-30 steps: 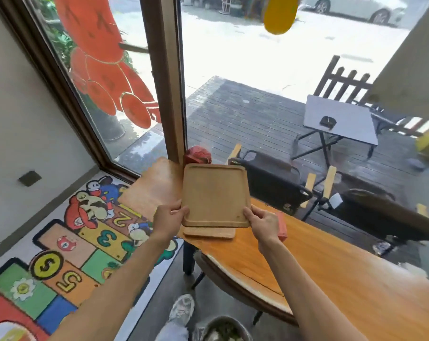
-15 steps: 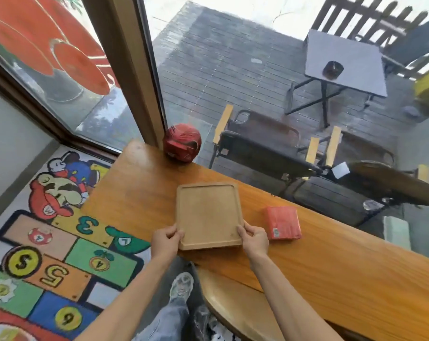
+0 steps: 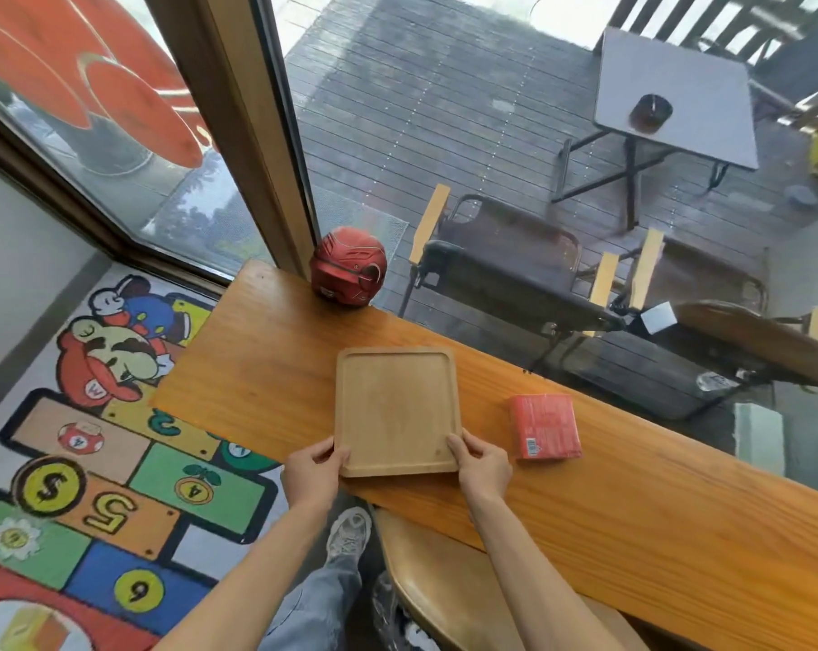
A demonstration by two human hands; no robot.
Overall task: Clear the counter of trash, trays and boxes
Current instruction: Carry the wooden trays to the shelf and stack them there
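The wooden tray (image 3: 397, 411), held tilted up a second ago, now lies flat at the bench's (image 3: 632, 500) near edge. Left hand (image 3: 314, 474) and right hand (image 3: 483, 465) clamp fingers on its near corners, ready to carry off. Count: one tray visible, one red packet (image 3: 544, 426) at 3 o'clock, one red helmet (image 3: 348, 266) at 12.

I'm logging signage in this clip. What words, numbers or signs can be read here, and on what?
"$", "5", "6", "4", "3": on the hopscotch floor mat.
"M": on the cap of the cartoon figure on that mat.
Print and barcode on the red packet: too small to read.
Red helmet, wooden tray: no readable text.
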